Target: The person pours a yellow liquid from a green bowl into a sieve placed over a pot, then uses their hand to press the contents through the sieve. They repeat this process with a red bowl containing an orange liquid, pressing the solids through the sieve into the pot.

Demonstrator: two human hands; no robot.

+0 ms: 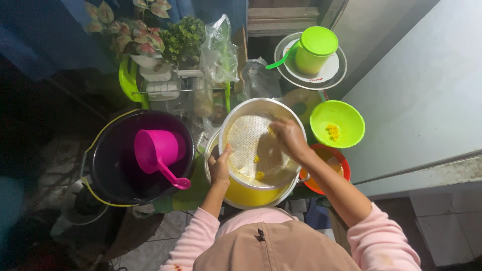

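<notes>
Head view: hands (219,168) on metal strainer (261,145).

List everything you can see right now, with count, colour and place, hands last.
metal strainer bowl: 1, silver with pale perforated inside, centre, tilted over the pot
yellow pot: 1, under the strainer
black bucket: 1, yellow handle, left
pink dipper: 1, inside the bucket
green bowl: 1, right, yellow bits inside
orange bowl: 1, right, below the green bowl
green lidded jug: 1, top, on stacked plates
potted plants: several, top left
plastic bag: 1, clear, top centre
left hand: on the strainer rim
right hand: inside the strainer
</notes>
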